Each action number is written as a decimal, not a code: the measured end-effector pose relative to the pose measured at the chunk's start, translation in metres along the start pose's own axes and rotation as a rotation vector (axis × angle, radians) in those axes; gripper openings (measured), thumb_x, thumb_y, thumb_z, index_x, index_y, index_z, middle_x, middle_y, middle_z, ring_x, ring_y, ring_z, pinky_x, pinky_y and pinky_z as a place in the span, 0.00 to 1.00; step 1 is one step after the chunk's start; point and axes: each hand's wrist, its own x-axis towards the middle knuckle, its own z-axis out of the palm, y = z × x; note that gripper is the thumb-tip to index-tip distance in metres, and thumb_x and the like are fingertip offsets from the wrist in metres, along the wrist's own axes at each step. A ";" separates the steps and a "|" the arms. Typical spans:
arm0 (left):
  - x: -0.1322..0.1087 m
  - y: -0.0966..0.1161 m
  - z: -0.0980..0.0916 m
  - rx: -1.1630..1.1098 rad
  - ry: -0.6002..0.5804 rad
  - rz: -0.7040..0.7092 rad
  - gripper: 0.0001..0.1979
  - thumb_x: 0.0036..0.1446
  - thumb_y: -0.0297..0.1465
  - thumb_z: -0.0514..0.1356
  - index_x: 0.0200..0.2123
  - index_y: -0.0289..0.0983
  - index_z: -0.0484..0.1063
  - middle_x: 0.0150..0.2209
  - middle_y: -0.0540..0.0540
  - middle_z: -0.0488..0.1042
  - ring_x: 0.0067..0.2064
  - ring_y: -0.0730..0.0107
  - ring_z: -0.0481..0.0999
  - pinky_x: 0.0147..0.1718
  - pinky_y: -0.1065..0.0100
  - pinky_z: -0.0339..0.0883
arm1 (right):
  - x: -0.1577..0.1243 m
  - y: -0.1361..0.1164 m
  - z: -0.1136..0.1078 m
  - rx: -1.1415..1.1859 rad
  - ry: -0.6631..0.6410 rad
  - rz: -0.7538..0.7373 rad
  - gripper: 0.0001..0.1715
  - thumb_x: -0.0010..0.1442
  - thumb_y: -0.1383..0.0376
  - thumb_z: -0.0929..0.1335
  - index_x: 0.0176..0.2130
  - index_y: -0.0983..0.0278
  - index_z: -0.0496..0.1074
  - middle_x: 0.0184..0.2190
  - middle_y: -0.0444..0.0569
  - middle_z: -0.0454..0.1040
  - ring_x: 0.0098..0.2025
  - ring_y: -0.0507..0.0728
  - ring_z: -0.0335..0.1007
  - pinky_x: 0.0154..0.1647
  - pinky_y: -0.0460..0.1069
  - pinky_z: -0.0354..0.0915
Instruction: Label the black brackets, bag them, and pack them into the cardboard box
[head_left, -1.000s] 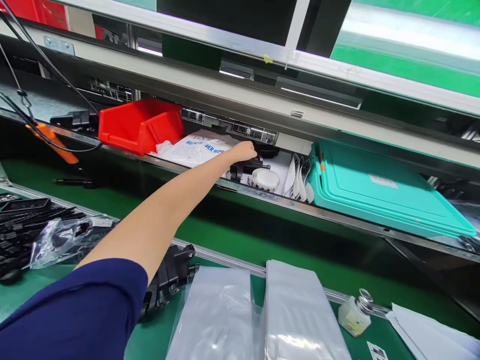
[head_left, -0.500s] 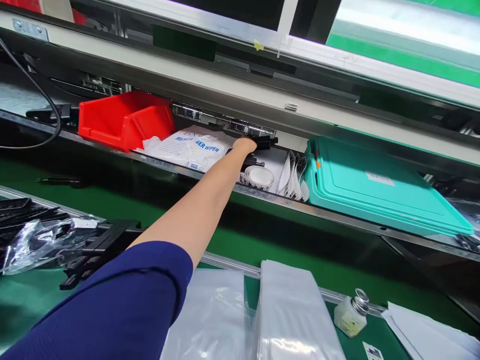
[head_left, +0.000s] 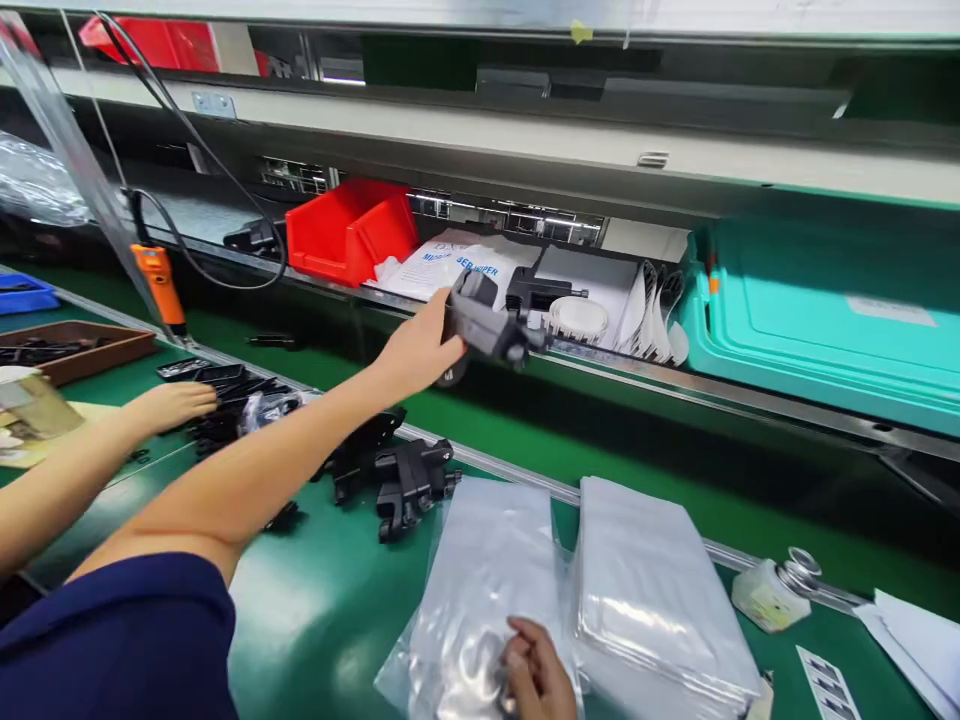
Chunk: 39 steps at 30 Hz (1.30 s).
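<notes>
My left hand (head_left: 416,350) is stretched out over the green conveyor, closed on a grey-black handheld tool (head_left: 491,325) that hangs just in front of the metal shelf edge (head_left: 750,395). At the bottom of the view my right hand (head_left: 536,670) has its fingers curled on a clear plastic bag (head_left: 480,580) lying on the green bench. A stack of similar bags (head_left: 645,590) lies to its right. Black plastic parts (head_left: 401,475) sit just beyond the bags.
The shelf holds a red bin (head_left: 345,230), a wiper pack (head_left: 457,265), a tape roll (head_left: 577,318) and a teal lidded box (head_left: 825,320). A co-worker's hand (head_left: 172,405) rests on black parts at left. An orange screwdriver (head_left: 161,285) hangs nearby. A small bottle (head_left: 772,590) stands at right.
My left hand has drawn back from the shelf toward me with the grey-black tool in it. The view has swung left and down, bringing my right hand and a co-worker's arm into sight.
</notes>
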 end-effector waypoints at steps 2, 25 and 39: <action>-0.072 0.001 0.008 0.038 -0.113 0.008 0.39 0.55 0.37 0.54 0.69 0.41 0.46 0.64 0.41 0.63 0.59 0.48 0.69 0.53 0.60 0.65 | 0.003 -0.019 0.007 0.226 0.069 -0.002 0.31 0.61 0.45 0.67 0.55 0.59 0.67 0.42 0.52 0.76 0.27 0.53 0.71 0.30 0.49 0.71; -0.259 -0.030 0.132 -0.846 -0.337 -0.443 0.25 0.62 0.52 0.51 0.45 0.37 0.69 0.46 0.42 0.74 0.52 0.55 0.71 0.53 0.59 0.64 | 0.052 -0.026 -0.011 -0.092 0.214 0.126 0.39 0.54 0.31 0.61 0.20 0.62 0.64 0.14 0.43 0.65 0.16 0.50 0.61 0.17 0.45 0.58; -0.266 -0.035 0.147 -1.170 -0.462 -0.746 0.23 0.60 0.52 0.53 0.43 0.38 0.69 0.44 0.44 0.76 0.50 0.57 0.74 0.50 0.60 0.68 | 0.041 -0.005 -0.018 -0.188 0.184 0.029 0.28 0.61 0.41 0.63 0.32 0.62 0.71 0.26 0.46 0.72 0.30 0.56 0.69 0.33 0.50 0.65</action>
